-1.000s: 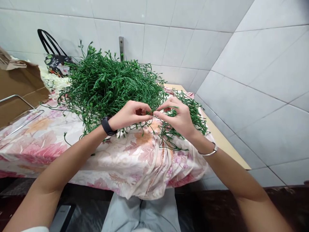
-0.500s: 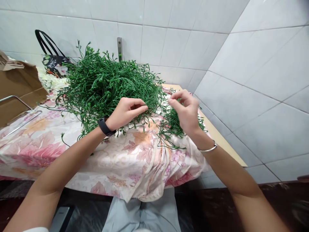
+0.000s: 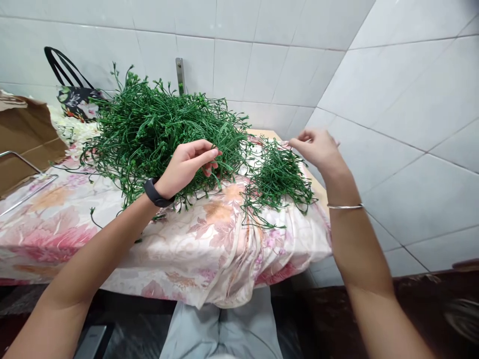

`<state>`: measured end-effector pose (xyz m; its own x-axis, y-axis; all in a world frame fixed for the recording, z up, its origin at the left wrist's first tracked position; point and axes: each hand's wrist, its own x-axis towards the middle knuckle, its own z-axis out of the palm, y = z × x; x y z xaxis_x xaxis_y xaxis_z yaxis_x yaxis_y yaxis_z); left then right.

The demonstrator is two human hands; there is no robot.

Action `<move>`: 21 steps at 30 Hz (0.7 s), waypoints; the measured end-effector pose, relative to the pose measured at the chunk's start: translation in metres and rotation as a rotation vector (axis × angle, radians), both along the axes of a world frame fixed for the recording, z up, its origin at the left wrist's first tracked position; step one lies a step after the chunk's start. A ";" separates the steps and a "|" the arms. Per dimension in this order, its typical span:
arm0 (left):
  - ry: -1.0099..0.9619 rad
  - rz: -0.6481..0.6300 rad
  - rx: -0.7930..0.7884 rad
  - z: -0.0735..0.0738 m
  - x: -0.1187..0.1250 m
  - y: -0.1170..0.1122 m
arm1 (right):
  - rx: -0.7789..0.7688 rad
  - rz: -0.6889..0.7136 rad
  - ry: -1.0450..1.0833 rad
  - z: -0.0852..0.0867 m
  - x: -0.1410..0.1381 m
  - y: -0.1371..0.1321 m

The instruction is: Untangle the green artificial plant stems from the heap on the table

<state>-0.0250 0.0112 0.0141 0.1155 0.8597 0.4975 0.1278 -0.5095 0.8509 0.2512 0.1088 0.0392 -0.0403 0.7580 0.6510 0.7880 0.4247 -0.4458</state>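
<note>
My left hand (image 3: 190, 167), with a dark band at the wrist, is over the front of a big heap of artificial green stems (image 3: 149, 124). Thumb and forefinger are pinched on a green stem (image 3: 223, 165) that blends into the heap behind it. Further right, my right hand (image 3: 316, 147), wearing a silver bangle, is just beyond the upper right edge of a smaller pile of green stems (image 3: 279, 174). Its thumb and fingertips are pressed together; whatever they may hold is too small to make out.
A floral tablecloth (image 3: 157, 259) covers the table, bunched at its front right. On the left are a cardboard box (image 3: 30, 134), a metal wire frame (image 3: 37, 187), white artificial flowers (image 3: 80, 130) and a floral bag (image 3: 78, 102). Tiled walls (image 3: 392, 109) stand behind and right.
My right hand has moved right, from above the small pile to its far side, uncovering the pile. My left hand stays by the big heap. The view has shifted slightly.
</note>
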 end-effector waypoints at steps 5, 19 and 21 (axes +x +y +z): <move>0.019 -0.047 -0.005 0.001 0.001 -0.002 | 0.316 -0.164 0.002 -0.001 -0.015 -0.007; 0.130 -0.047 0.075 -0.003 0.000 -0.003 | 0.594 0.653 -0.070 -0.016 -0.068 -0.064; 0.174 -0.026 0.102 -0.005 0.000 -0.003 | 0.590 0.676 -0.030 -0.020 -0.070 -0.063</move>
